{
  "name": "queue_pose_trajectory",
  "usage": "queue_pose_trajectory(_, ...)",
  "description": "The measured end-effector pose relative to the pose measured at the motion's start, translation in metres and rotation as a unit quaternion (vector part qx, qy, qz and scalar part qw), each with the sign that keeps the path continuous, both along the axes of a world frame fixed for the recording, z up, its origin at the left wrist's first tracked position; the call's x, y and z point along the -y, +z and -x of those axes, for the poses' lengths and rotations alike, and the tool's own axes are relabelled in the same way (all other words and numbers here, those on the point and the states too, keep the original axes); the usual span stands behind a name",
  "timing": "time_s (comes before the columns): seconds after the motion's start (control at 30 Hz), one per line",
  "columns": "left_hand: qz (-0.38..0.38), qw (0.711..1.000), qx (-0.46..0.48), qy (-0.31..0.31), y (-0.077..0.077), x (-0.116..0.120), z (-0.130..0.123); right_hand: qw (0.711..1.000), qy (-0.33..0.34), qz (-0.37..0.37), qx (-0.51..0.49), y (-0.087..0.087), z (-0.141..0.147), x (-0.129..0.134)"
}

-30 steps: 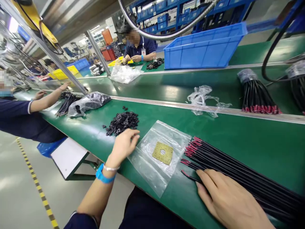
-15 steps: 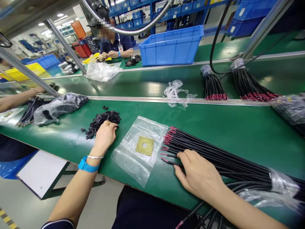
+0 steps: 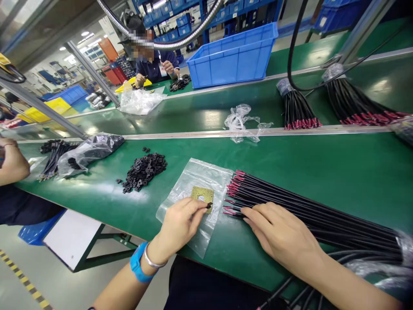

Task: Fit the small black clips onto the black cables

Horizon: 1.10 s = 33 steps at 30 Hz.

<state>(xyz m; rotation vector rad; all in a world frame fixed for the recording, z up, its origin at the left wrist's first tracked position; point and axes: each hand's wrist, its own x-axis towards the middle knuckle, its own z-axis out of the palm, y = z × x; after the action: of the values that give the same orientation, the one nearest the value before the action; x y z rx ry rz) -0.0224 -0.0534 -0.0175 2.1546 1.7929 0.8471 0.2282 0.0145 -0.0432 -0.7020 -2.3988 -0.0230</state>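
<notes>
My left hand pinches a small black part between thumb and fingertips. It hovers over the right edge of a square yellow sponge with a round hole. Beneath the sponge lies a clear zip bag. My right hand is closed at the near side of a bundle of black cables, its fingertips on the end of a black cable. The cable ends show red wire tips pointing left. To the left is a pile of small black parts with holes.
Crumpled clear plastic lies across the metal rail. Behind it stand a blue crate and two more cable bundles. A grey plastic bag lies left. One co-worker sits opposite; another person's arm shows at left.
My left hand has moved right from the black pile to the sponge, carrying a small black part. My right hand stays at the cable ends. The view has shifted slightly.
</notes>
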Motion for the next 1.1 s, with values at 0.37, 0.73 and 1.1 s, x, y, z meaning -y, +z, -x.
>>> queue_pose_trajectory(0.37,0.053,0.994,0.093,0.019,0.007,-0.007,-0.020,0.989,0.085,0.072,-0.097,0.017,-0.006,0.007)
queue_pose_trajectory(0.73,0.147,0.775,0.610,0.077,-0.006,0.008,-0.066,0.988,0.072,0.068,-0.119,0.021,-0.006,0.005)
queue_pose_trajectory(1.1,0.192,0.736,0.645,0.077,-0.006,0.012,-0.072,0.985,0.122,0.066,-0.105,0.025,-0.009,0.003)
